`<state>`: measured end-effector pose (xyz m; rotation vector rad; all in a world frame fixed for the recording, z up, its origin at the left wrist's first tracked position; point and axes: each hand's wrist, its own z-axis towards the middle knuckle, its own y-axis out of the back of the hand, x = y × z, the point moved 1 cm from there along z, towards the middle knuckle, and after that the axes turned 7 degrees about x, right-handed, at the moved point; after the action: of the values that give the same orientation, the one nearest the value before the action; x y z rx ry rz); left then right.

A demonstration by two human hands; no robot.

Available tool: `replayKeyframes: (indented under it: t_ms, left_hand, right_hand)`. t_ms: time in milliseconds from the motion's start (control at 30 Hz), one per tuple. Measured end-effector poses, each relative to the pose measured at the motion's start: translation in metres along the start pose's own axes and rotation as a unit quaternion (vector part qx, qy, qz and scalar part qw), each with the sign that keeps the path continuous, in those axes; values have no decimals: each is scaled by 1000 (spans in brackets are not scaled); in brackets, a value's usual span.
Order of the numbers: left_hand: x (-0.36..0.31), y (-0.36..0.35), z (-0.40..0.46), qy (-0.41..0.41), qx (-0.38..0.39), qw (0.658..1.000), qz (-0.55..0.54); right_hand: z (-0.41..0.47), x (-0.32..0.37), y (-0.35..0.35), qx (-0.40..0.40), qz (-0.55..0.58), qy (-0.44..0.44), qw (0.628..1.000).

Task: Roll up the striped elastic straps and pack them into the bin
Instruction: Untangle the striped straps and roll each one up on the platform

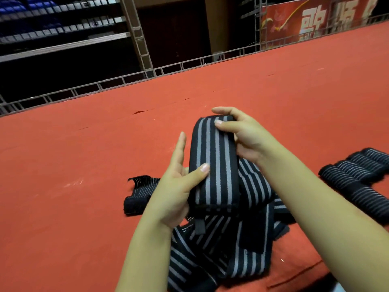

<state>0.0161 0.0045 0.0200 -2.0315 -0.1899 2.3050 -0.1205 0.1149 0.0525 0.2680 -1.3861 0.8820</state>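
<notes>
Loose straps: where the red carpet comes nearest, a tangled heap of black straps with grey stripes is spread out, directly below both forearms.
Held strap: a partly rolled striped strap is held above the heap; its long axis runs near to far, the stripes along it, and a short black tab hangs from its near end.
Left hand: the strap's left edge is grasped near its near end, the thumb pressed on the striped face, the forefinger stretched out along the side.
Right hand: the far end is grasped, the fingers curled over the top.
Rolled straps: finished rolls are laid in a row at the right.
Flat strap: one is left lying at the left, beyond the left wrist.
Railing: the far edge of the carpet is bordered by it.
Bin: not visible.
</notes>
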Motion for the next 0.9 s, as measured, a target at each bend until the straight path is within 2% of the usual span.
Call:
replayKeyframes:
  t_ms: [100, 167, 400, 467, 600, 667, 733, 800, 833, 900]
  left_hand:
    - [-2, -3, -12, 16, 45, 999, -9]
    - [0, -2, -15, 18, 49, 999, -10]
    - [-1, 0, -19, 5, 48, 998, -46]
    - [1, 2, -16, 12, 22, 998, -55]
    - [9, 14, 3, 11, -36, 993, -109]
    - [9, 16, 9, -14, -56, 989, -137]
    - [8, 19, 12, -50, -124, 975, -177]
    - [6, 21, 11, -78, -180, 967, -162]
    - [6, 21, 11, -84, -183, 970, -137]
    - [9, 17, 8, -84, -158, 980, -85]
  right_hand:
    - [10, 7, 8, -69, 17, 19, 997]
    - [13, 6, 11, -89, 20, 13, 996]
    - [6, -1, 10, -77, 6, 11, 997]
    - [-1, 1, 8, -39, -10, 26, 999]
    - [-22, -6, -1, 117, -44, 25, 992]
    - [-34, -13, -7, 199, -74, 19, 977]
    - [-43, -22, -9, 244, -102, 1, 964]
    - [-49, -29, -4, 236, -116, -19, 965]
    - [-50, -32, -1, 216, -121, -23, 968]
    - [-50, -38, 5, 128, -129, -24, 983]
